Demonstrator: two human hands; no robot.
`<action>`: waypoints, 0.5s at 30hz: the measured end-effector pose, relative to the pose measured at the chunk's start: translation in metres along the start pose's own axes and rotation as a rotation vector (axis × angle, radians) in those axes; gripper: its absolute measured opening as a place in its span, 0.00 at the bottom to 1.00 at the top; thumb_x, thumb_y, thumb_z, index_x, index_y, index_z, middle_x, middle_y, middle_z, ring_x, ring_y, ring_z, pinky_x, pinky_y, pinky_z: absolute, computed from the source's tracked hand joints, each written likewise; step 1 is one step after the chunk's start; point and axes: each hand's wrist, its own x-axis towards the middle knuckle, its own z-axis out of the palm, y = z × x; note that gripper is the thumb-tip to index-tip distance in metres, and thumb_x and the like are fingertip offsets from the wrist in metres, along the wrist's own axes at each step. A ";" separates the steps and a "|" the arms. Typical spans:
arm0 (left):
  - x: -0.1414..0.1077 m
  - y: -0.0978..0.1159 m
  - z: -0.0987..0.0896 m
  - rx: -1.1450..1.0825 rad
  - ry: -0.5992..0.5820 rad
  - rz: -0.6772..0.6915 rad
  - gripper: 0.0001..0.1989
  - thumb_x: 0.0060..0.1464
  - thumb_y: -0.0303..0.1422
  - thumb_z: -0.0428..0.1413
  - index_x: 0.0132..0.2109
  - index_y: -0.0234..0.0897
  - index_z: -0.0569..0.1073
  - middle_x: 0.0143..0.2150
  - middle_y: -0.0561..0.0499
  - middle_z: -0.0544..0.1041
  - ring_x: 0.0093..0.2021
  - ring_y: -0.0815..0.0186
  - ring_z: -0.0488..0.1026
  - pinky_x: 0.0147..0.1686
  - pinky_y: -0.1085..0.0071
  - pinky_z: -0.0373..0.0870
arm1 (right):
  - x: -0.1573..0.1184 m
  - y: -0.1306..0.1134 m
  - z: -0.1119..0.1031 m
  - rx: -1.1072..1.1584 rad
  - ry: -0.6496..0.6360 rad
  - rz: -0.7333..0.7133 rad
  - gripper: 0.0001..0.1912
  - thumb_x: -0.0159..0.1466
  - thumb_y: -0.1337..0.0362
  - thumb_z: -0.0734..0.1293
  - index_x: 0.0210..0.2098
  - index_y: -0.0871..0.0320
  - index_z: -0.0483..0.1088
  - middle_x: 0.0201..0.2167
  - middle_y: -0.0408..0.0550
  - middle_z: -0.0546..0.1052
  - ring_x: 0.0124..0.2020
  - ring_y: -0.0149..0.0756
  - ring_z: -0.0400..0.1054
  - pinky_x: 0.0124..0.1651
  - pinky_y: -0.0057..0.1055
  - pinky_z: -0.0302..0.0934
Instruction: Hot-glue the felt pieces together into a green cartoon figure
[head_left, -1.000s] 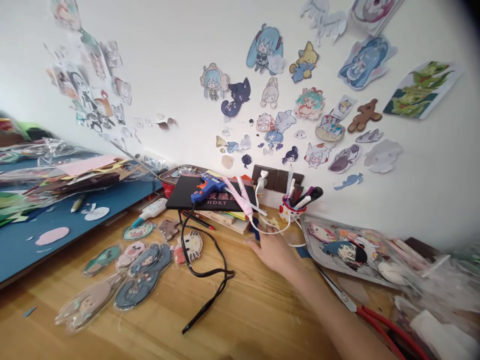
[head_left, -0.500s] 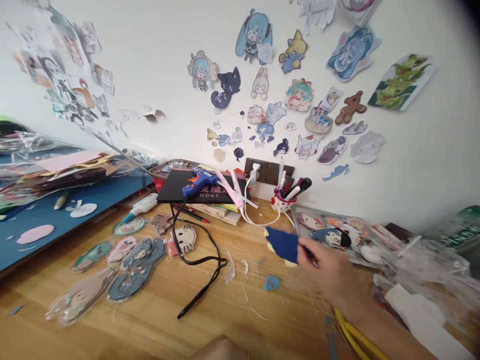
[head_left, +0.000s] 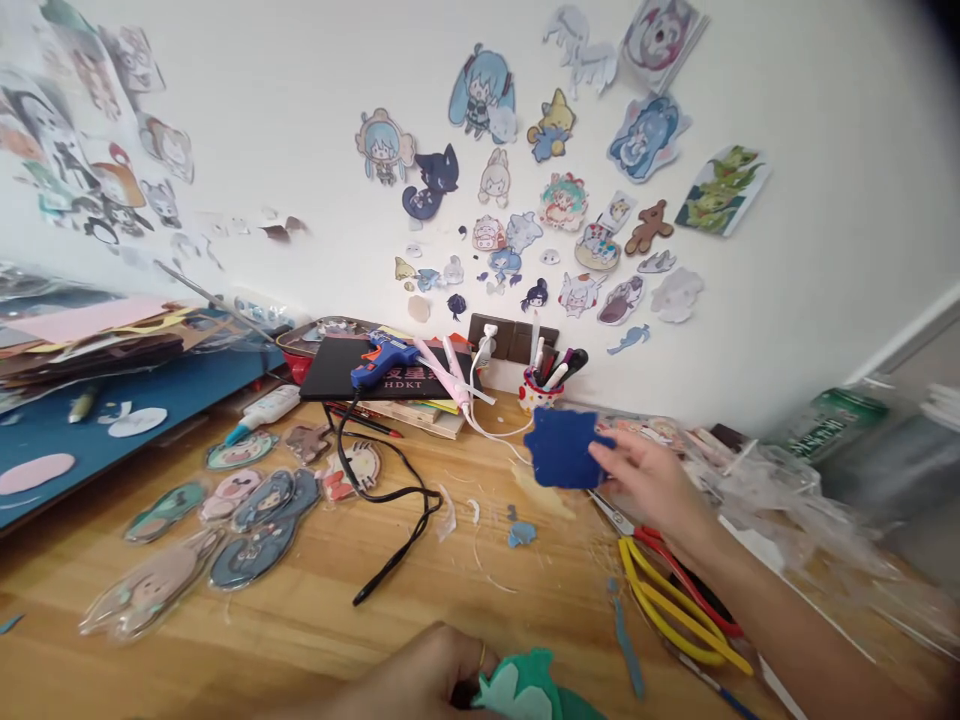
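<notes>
My right hand (head_left: 652, 485) pinches the right edge of a dark blue flat piece with a wavy edge (head_left: 562, 447), held up above the table's back part. It looks like felt or foam sheet. At the bottom edge, my left hand (head_left: 424, 668), with a ring on one finger, is closed on a green cut-out piece (head_left: 525, 685) with a lighter green front; its lower part is out of view. Scissors with yellow handles (head_left: 637, 605) and a red-handled tool (head_left: 664, 550) lie under my right forearm. Light blue scraps (head_left: 522, 534) rest on the tabletop between my hands.
A blue glue gun (head_left: 386, 358) and a pink flat iron (head_left: 446, 375) lie on a black box (head_left: 322, 368). A black cable (head_left: 390, 575) trails forward. Wrapped character cut-outs (head_left: 255, 550) lie left. A pen cup (head_left: 541, 392) stands behind; plastic bags (head_left: 817, 500) crowd the right.
The dark blue piece has turned and now shows more of its face. My left hand has risen into view with the green piece. The camera view has shifted somewhat to the right.
</notes>
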 end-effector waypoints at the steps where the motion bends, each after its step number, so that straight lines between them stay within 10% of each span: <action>1: 0.000 0.000 0.000 0.005 0.013 0.014 0.21 0.40 0.50 0.58 0.33 0.35 0.75 0.26 0.56 0.66 0.26 0.71 0.58 0.27 0.77 0.56 | 0.000 0.003 0.001 -0.009 -0.026 0.006 0.13 0.53 0.58 0.67 0.37 0.57 0.72 0.27 0.45 0.77 0.27 0.37 0.72 0.29 0.35 0.69; 15: 0.003 -0.015 -0.004 0.033 -0.082 0.144 0.20 0.46 0.45 0.57 0.40 0.32 0.74 0.31 0.52 0.72 0.32 0.68 0.65 0.37 0.74 0.63 | -0.011 0.011 -0.036 -0.684 -0.068 -0.081 0.14 0.59 0.58 0.58 0.41 0.55 0.69 0.43 0.51 0.75 0.45 0.43 0.68 0.48 0.40 0.58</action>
